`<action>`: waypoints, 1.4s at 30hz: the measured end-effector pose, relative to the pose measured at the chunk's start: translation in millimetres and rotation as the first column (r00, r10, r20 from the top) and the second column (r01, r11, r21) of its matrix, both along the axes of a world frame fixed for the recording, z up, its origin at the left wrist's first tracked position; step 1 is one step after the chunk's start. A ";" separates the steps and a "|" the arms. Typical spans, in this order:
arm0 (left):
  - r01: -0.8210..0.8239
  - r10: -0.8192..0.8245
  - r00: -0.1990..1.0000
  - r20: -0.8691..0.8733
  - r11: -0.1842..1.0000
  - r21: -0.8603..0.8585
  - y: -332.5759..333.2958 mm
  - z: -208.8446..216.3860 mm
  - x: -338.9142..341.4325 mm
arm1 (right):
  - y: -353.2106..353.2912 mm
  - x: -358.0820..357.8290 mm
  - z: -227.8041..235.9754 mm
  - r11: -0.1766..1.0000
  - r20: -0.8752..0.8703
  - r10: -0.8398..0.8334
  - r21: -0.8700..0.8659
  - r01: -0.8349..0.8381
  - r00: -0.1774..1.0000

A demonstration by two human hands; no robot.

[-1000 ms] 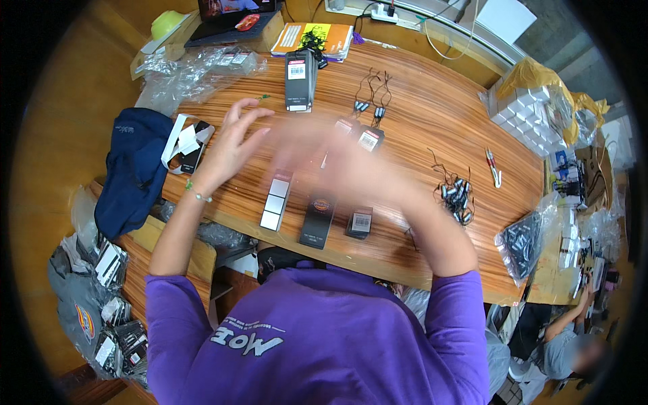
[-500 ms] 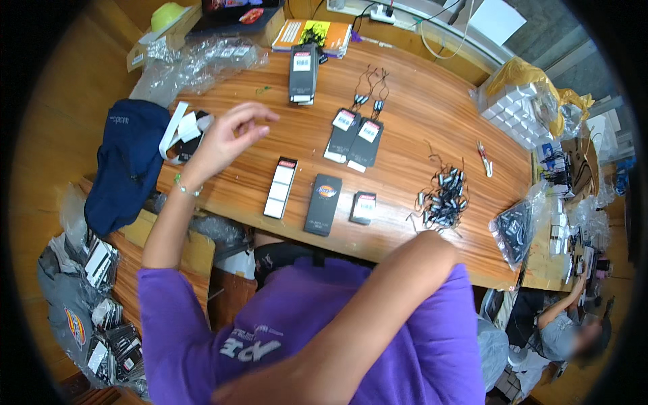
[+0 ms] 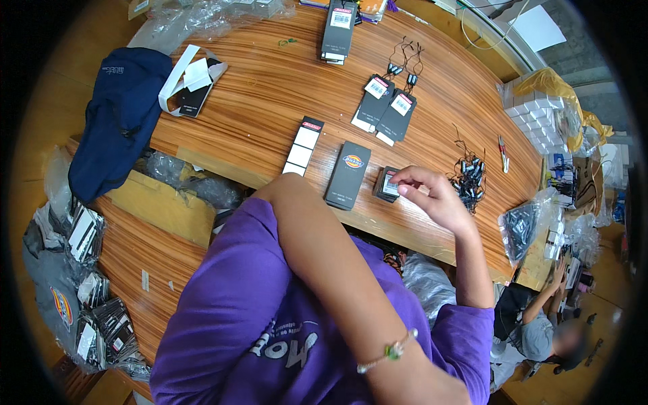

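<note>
My right hand is over a small stack of barcode labels near the table's front edge. Its curved thumb and forefinger are apart at the stack's right side, with nothing visible between them. My left arm bends across my body; beyond the bracelet, only part of my left hand shows at the lower edge, its fingers hidden. Left of the labels lie a stack of dark grey hang tags and a narrow card with white panels. Farther back are two stringed, labelled grey tags.
Black tag strings lie heaped at right, near red-handled snips. More labelled tags are stacked at the back. A navy bag covers the left edge. White boxes stand far right; a co-worker sits at lower right.
My left hand has drawn back from the table's left side to below my body. My right hand has come up to the label stack. The view has shifted.
</note>
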State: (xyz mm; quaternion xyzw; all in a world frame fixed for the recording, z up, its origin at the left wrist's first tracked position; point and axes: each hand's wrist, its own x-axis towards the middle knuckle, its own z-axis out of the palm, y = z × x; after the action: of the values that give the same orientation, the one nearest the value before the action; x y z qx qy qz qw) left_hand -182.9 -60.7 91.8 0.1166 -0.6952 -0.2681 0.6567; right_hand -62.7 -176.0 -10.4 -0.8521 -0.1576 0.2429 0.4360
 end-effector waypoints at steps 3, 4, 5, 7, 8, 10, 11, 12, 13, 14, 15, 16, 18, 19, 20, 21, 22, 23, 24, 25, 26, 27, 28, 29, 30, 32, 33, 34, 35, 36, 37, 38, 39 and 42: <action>0.086 -0.089 0.995 -0.046 0.995 -0.058 -6.4 -1.1 -5.8 | 8.2 -1.1 -12.0 0.993 0.043 -0.074 0.089 0.070 0.996; 0.113 -0.117 0.992 -0.056 0.991 -0.077 -6.3 -1.0 -7.3 | 7.9 -2.6 -14.7 0.990 0.092 -0.120 0.088 0.112 0.988; 0.127 -0.132 0.989 -0.069 0.988 -0.083 -3.8 -1.6 -2.9 | 7.6 -4.6 -19.7 0.984 0.133 -0.160 0.094 0.148 0.978; 0.101 -0.109 0.990 -0.085 0.991 -0.090 0.1 -11.9 14.3 | 2.7 -3.3 -30.1 0.959 0.253 -0.281 0.037 0.280 0.926; 0.025 -0.032 0.996 -0.085 0.996 -0.085 7.0 -21.6 29.0 | 2.6 -3.9 -32.9 0.950 0.340 -0.297 0.009 0.313 0.892; -0.636 0.636 0.772 -0.008 0.771 -0.023 37.6 -48.4 84.3 | -1.1 -11.0 -39.7 0.928 0.491 -0.322 -0.007 0.373 0.809; -0.754 0.688 0.653 0.316 0.632 0.181 52.4 -69.5 113.8 | -1.2 -11.7 -40.2 0.931 0.495 -0.315 -0.005 0.365 0.810; -0.885 0.737 0.451 0.504 0.443 0.143 71.2 -86.6 143.0 | -0.3 -10.9 -48.2 0.935 0.494 -0.310 0.006 0.353 0.812; -0.994 0.725 0.093 0.683 0.103 0.026 88.7 -119.3 157.2 | -0.2 -13.4 -51.4 0.935 0.491 -0.312 0.008 0.354 0.813; -0.997 0.501 -0.034 0.865 -0.073 0.003 105.4 -127.0 167.5 | -0.3 -14.8 -52.4 0.923 0.428 -0.359 0.028 0.385 0.829; -0.991 0.415 -0.025 0.910 -0.133 0.033 119.0 -144.8 175.1 | -0.1 -14.2 -51.0 0.933 0.437 -0.322 -0.003 0.359 0.840; -0.986 0.355 -0.079 0.932 -0.168 -0.020 125.3 -156.6 178.6 | -0.1 -12.3 -49.3 0.943 0.444 -0.284 -0.032 0.332 0.850; -0.971 0.355 -0.062 0.933 -0.236 0.025 127.0 -164.6 175.5 | 0.5 -8.7 -45.2 0.951 0.435 -0.211 -0.113 0.286 0.875; -0.961 0.354 -0.055 0.933 -0.271 0.046 126.0 -166.7 174.1 | 0.6 -8.1 -42.1 0.946 0.453 -0.197 -0.145 0.289 0.869; -0.960 0.357 -0.028 0.934 -0.269 0.074 125.4 -168.3 173.5 | 1.7 -6.6 -38.6 0.943 0.471 -0.174 -0.175 0.284 0.865; -0.958 0.359 -0.002 0.934 -0.269 0.101 124.5 -169.2 173.1 | 2.2 -5.5 -37.0 0.938 0.487 -0.149 -0.205 0.279 0.860; -0.955 0.360 0.024 0.933 -0.269 0.128 123.9 -169.5 172.6 | 0.6 -5.1 -38.3 0.938 0.468 -0.156 -0.205 0.279 0.870; -0.956 0.381 0.007 0.925 -0.268 0.118 122.9 -169.8 172.2 | -3.0 -5.5 -40.9 0.937 0.449 -0.164 -0.207 0.281 0.878; -0.957 0.401 -0.010 0.916 -0.269 0.107 121.9 -169.7 171.8 | -6.0 -5.6 -43.5 0.936 0.429 -0.172 -0.208 0.283 0.887; -0.958 0.419 -0.028 0.907 -0.270 0.096 121.4 -168.7 171.1 | -8.0 -4.9 -46.0 0.942 0.437 -0.180 -0.180 0.282 0.881; -0.954 0.431 -0.027 0.902 -0.282 0.106 121.4 -168.2 170.7 | -10.0 -4.7 -49.0 0.945 0.444 -0.191 -0.160 0.287 0.876; -0.949 0.441 -0.026 0.897 -0.294 0.117 122.3 -165.8 170.0 | -11.1 -4.8 -50.3 0.947 0.451 -0.201 -0.138 0.291 0.870; -0.944 0.451 -0.026 0.892 -0.305 0.127 123.3 -162.9 169.0 | -11.1 -5.3 -50.1 0.942 0.343 -0.278 -0.088 0.325 0.898; -0.936 0.457 -0.004 0.889 -0.315 0.158 123.4 -159.4 168.7 | -11.2 -5.6 -50.4 0.930 0.227 -0.348 -0.039 0.366 0.910; -0.927 0.463 0.018 0.886 -0.324 0.188 123.8 -155.4 168.0 | -11.7 -6.1 -50.6 0.912 0.106 -0.408 0.006 0.410 0.907; -0.810 0.591 0.246 0.768 -0.310 0.498 125.1 -152.6 166.1 | -15.8 -9.0 -56.0 0.856 -0.112 -0.473 0.174 0.486 0.874; -0.634 0.697 0.410 0.588 -0.245 0.733 126.3 -153.0 163.9 | -18.5 -10.1 -58.5 0.812 -0.217 -0.484 0.251 0.527 0.848; -0.407 0.776 0.520 0.358 -0.144 0.902 127.7 -154.0 161.1 | -17.9 -11.9 -59.3 0.765 -0.271 -0.467 0.354 0.538 0.842; -0.485 0.773 0.500 0.390 -0.123 0.866 128.4 -156.0 157.7 | -11.6 -14.5 -53.1 0.707 -0.299 -0.472 0.434 0.559 0.829; -0.435 0.805 0.489 0.337 -0.110 0.894 125.3 -152.8 154.6 | -5.6 -17.5 -46.4 0.716 -0.282 -0.463 0.440 0.542 0.840; -0.384 0.832 0.476 0.284 -0.094 0.919 121.6 -148.8 150.4 | 2.0 -19.4 -42.1 0.724 -0.265 -0.456 0.445 0.527 0.850; -0.301 0.872 0.441 0.214 -0.081 0.950 116.0 -145.7 145.6 | 11.4 -19.9 -42.8 0.738 -0.186 -0.451 0.471 0.483 0.873; -0.302 0.895 0.424 0.142 -0.008 0.953 112.7 -145.0 142.6 | 22.1 -19.7 -42.0 0.757 -0.107 -0.442 0.489 0.434 0.891; -0.362 0.939 0.320 0.127 -0.003 0.932 99.4 -141.2 132.9 | 34.2 -17.3 -41.7 0.820 0.227 -0.533 0.375 0.432 0.815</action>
State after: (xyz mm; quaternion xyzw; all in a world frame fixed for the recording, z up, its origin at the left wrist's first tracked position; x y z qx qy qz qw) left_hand -50.0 38.7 -49.4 0.6742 -0.0643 -0.2194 0.7023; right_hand -80.0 -141.9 -52.1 -0.8135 -0.0382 -0.0470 0.5784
